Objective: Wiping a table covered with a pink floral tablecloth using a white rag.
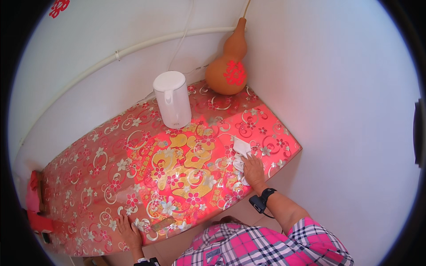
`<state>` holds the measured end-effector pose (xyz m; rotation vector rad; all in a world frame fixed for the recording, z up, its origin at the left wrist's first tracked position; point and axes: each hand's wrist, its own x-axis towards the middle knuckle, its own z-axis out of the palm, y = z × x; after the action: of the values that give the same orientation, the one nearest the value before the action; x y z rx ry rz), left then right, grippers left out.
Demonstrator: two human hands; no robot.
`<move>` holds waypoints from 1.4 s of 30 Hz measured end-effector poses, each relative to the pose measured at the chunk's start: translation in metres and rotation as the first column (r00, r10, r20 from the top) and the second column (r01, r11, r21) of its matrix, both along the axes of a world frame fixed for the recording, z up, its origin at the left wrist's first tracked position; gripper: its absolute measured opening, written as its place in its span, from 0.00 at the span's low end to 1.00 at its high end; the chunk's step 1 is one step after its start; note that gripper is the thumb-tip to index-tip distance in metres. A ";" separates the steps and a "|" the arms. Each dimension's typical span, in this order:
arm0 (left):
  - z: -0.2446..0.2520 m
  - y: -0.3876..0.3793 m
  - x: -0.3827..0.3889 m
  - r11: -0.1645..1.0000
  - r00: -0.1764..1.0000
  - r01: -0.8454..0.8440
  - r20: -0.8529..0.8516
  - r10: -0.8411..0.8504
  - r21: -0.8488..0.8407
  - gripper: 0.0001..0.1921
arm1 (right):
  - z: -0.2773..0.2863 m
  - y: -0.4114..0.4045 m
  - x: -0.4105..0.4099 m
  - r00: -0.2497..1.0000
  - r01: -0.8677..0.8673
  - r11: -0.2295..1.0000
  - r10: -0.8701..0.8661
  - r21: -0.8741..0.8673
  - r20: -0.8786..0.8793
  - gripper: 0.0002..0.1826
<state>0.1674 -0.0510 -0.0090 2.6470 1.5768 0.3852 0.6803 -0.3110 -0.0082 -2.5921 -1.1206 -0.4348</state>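
Note:
My right hand [253, 170] presses a crumpled white cloth [242, 147] against the tabletop near its right end. Part of the cloth sticks out beyond my fingertips. My left hand [128, 231] rests with fingers spread on the front edge of the table, holding nothing. The table [100, 186] has a shiny, flower-patterned clear cover, and a red sheet with large gold characters shows in its middle. Behind that sheet stands a white electric kettle [173, 103] with its lid down and its handle towards me.
A large brown bottle gourd [229, 74] with a red paper cutout leans in the back corner. White walls [319, 86] border the table behind and at right. A white pipe [133, 50] runs along the back wall. Red items [39, 221] lie at the far left end.

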 end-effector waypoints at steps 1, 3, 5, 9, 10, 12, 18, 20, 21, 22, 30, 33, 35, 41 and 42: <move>0.001 0.000 0.001 1.000 1.000 0.002 0.007 -0.002 -0.007 0.23 | 0.000 0.000 0.001 1.000 0.002 1.000 -0.002 -0.007 0.007 0.20; 0.002 0.001 0.002 1.000 1.000 -0.003 -0.022 0.004 0.014 0.23 | 0.001 0.001 0.002 1.000 -0.004 1.000 0.004 0.004 -0.020 0.20; -0.002 0.001 -0.001 1.000 0.999 0.001 -0.034 -0.001 0.020 0.23 | 0.005 0.001 0.001 0.999 -0.011 1.000 0.011 -0.007 -0.034 0.20; -0.005 0.004 -0.003 1.000 1.000 0.000 0.009 0.000 -0.005 0.23 | 0.007 0.002 0.000 0.998 -0.014 1.000 0.014 -0.006 -0.057 0.20; -0.004 0.004 -0.003 1.000 0.999 0.020 0.025 -0.020 -0.015 0.23 | 0.007 0.001 0.000 0.998 -0.022 1.000 0.022 0.001 -0.052 0.19; 0.003 0.007 -0.002 0.999 0.999 0.031 0.016 -0.031 -0.026 0.23 | 0.006 0.000 -0.001 0.998 -0.018 1.000 0.017 -0.010 -0.055 0.19; -0.001 0.007 0.037 0.967 0.973 -0.075 0.195 0.124 -0.242 0.22 | 0.002 0.001 0.004 0.995 -0.045 0.999 0.043 -0.024 -0.094 0.22; -0.016 -0.002 0.068 0.944 0.888 -0.051 0.418 0.192 -0.325 0.21 | 0.000 0.000 0.005 0.991 -0.061 0.997 0.056 -0.040 -0.118 0.23; -0.011 -0.016 0.103 0.961 0.878 -0.031 0.453 0.157 -0.273 0.21 | 0.000 -0.002 0.008 0.985 -0.112 0.993 0.107 -0.032 -0.137 0.22; -0.003 -0.031 0.132 0.979 0.912 -0.013 0.399 0.094 -0.201 0.21 | 0.000 -0.003 0.011 0.975 -0.165 0.986 0.160 -0.020 -0.156 0.22; -0.012 -0.068 0.214 0.990 0.992 -0.095 0.093 0.086 0.101 0.21 | 0.019 0.020 0.024 0.837 -0.477 0.878 0.465 0.030 -0.288 0.22; -0.008 -0.070 0.222 0.993 0.992 -0.097 0.083 0.091 0.063 0.21 | 0.017 0.023 0.052 0.889 -0.428 0.899 0.400 -0.094 -0.224 0.21; -0.007 -0.071 0.221 0.992 0.992 -0.105 0.076 0.100 0.069 0.21 | 0.015 0.018 0.070 0.924 -0.364 0.914 0.330 -0.179 -0.193 0.20; -0.005 -0.072 0.216 0.990 0.992 -0.112 0.072 0.106 0.087 0.21 | 0.000 -0.050 0.129 0.986 0.122 0.987 -0.132 -0.106 -0.098 0.19; -0.006 -0.072 0.217 0.989 0.993 -0.110 0.061 0.104 0.104 0.22 | 0.000 -0.055 0.133 0.974 0.213 0.973 -0.219 -0.093 -0.062 0.19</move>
<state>0.3841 -0.1231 -0.0148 2.6087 1.7333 0.5585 0.8128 -0.3656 -0.0085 -2.7940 -0.8546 -0.3427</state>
